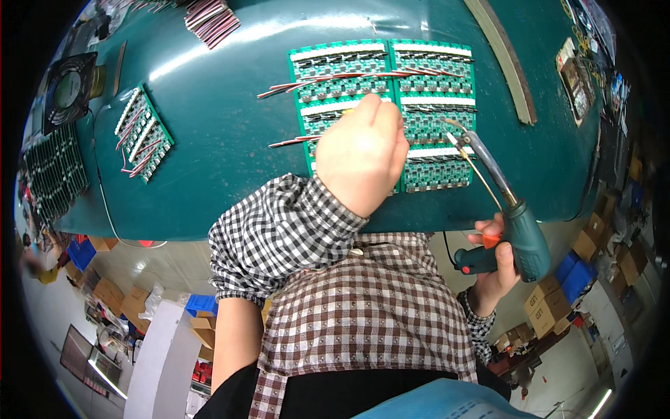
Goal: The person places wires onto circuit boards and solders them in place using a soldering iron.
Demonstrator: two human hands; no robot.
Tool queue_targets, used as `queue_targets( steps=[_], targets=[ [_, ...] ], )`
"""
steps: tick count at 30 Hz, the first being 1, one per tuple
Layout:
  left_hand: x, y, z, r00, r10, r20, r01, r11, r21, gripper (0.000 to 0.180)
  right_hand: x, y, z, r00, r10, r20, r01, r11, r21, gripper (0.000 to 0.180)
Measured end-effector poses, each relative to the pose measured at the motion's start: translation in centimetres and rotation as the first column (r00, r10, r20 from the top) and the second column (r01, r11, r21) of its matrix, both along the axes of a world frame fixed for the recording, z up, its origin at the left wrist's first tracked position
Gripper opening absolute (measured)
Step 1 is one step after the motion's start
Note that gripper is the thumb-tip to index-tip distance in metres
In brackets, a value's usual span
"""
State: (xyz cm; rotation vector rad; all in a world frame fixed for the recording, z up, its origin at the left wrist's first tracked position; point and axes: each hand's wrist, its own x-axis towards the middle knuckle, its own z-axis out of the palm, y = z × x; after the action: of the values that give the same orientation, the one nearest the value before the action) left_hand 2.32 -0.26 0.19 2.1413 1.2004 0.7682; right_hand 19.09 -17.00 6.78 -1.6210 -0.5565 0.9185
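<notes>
My left hand point(363, 157) is closed over the left one of two green circuit board panels point(335, 87). Its fingertips point down and away, so what they pinch is hidden. Red, black and white wires point(286, 89) lie across this panel, and some stick out past its left edge. In my right hand point(500, 276) is a green soldering gun point(528, 244) with an orange trigger and a thin feed tube beside its bent metal barrel. The gun's tip is over the right panel point(438, 171), close to its middle rows of parts.
A smaller wired board point(146, 136) lies to the left on the green table point(223, 140). Beyond it are a black fan point(70, 91) and a stack of boards point(56, 167). A wire bundle point(211, 21) lies at the back; a long bar point(504, 59) is right of the panels.
</notes>
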Motion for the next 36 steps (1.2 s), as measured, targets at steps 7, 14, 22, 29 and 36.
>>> queue_targets(
  steps=[7,14,22,29,36],
  targets=[
    [0.1,0.1,0.0,0.999,0.015,0.042,-0.015,1.0,-0.001,0.013,0.2,0.5,0.2,1.0,0.01,0.02,-0.011,1.0,0.007,0.048],
    [-1.4,1.5,0.5,0.974,0.022,0.224,0.08,0.896,-0.438,0.007,0.2,0.5,0.4,0.999,0.045,0.021,-0.045,0.999,0.008,0.047],
    [-2.3,2.8,1.5,0.948,0.134,0.29,0.077,0.785,-0.615,0.007,0.3,0.6,0.6,0.998,0.061,0.013,-0.061,0.998,-0.008,0.043],
    [-0.1,0.7,0.7,0.994,-0.018,0.106,0.04,0.976,-0.214,0.01,0.5,0.2,0.6,0.992,0.105,0.07,-0.103,0.994,-0.033,0.055],
    [0.3,0.4,0.0,0.999,0.044,0.016,-0.042,0.994,-0.1,0.01,0.2,0.2,0.9,0.996,0.084,-0.02,-0.084,0.995,-0.048,0.038]
  ],
)
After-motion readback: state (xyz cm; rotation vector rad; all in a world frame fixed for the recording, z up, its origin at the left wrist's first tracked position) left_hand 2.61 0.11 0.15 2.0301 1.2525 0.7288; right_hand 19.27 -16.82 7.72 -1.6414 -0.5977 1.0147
